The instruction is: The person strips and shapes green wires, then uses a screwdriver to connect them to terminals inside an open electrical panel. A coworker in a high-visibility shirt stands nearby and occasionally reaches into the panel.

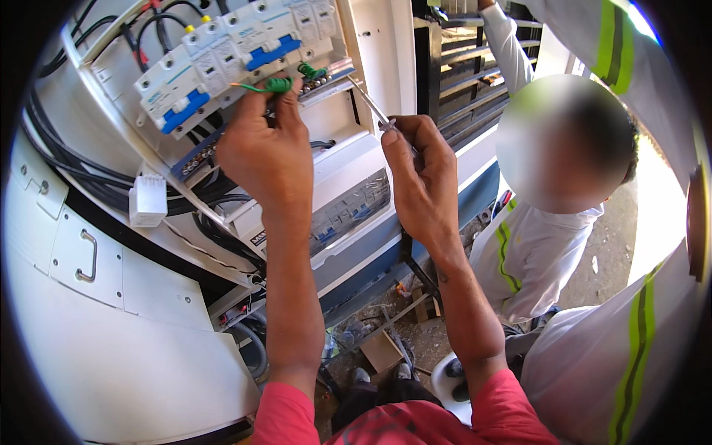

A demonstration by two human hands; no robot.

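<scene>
My left hand (268,152) is pinched on a coiled green wire (279,85), whose bare copper end points left. Just behind the fingers runs a terminal bar (325,86) with a row of screws, and a second green coil (311,72) lies against it. In my right hand (424,174) is a thin screwdriver (373,102), its shaft slanting up and left to the right end of the bar. The fingers cover most of its handle. Above my left hand, circuit breakers (174,87) with blue levers sit in a row inside the white electrical panel (348,159).
Black cables (70,159) loop down the panel's left side, beside a small white box (148,200). A white cabinet door (126,326) fills the lower left. People in white sleeves with reflective stripes (538,252) are close on my right. Cardboard (382,350) and debris lie on the floor.
</scene>
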